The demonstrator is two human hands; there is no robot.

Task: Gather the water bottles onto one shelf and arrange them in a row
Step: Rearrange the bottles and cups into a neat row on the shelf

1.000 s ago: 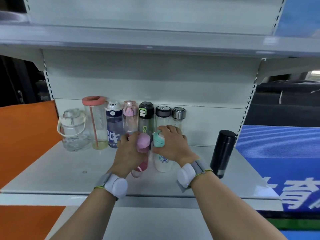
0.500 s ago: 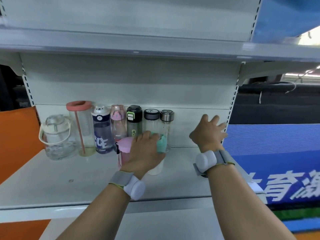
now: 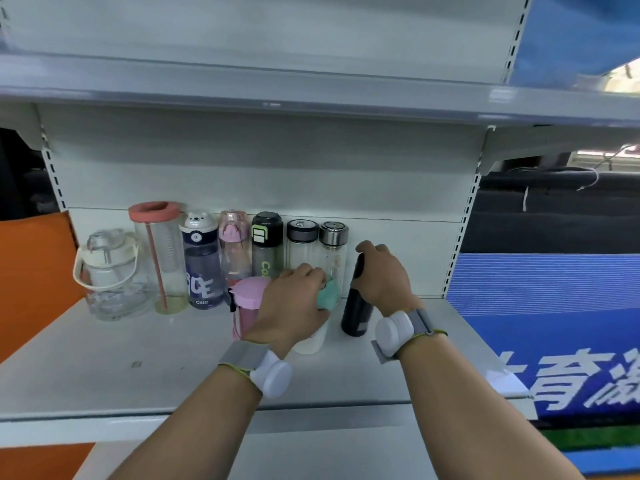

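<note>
Along shelf (image 3: 104,386) back edge, row of seven bottles upright, touching or nearly so: clear jug with white handle (image 3: 107,275) nearest left end, then tall clear bottle with coral lid (image 3: 157,258), bear-cap navy bottle (image 3: 201,261), pink-cap clear bottle (image 3: 234,251), black-lid smoky bottle (image 3: 267,244), two glass bottles with metal caps (image 3: 317,251). Just in front of row, near shelf middle, three stragglers: pink bottle (image 3: 246,306), teal-lid white bottle (image 3: 317,332), black flask (image 3: 356,306). Left hand (image 3: 291,306) draped over teal-lid white bottle, fingers curled round lid, gripping it; pink bottle touching or just beside that hand's thumb side, cannot tell which. Right hand (image 3: 382,275) wrapped round upper part of black flask, gripping it, flask upright and standing on shelf or barely off it, cannot tell. White sensor bands on both wrists. Judged step: gathering mostly done, now slotting front stragglers into back row. Next move likely calls for carrying black flask to back edge just right of last metal-cap glass bottle, keeping it upright and clear of glass; then teal-lid bottle beside it, pink bottle after. Free space remains toward right end of back edge. Risk judged: knocking thin glass bottles when pushing in.
</note>
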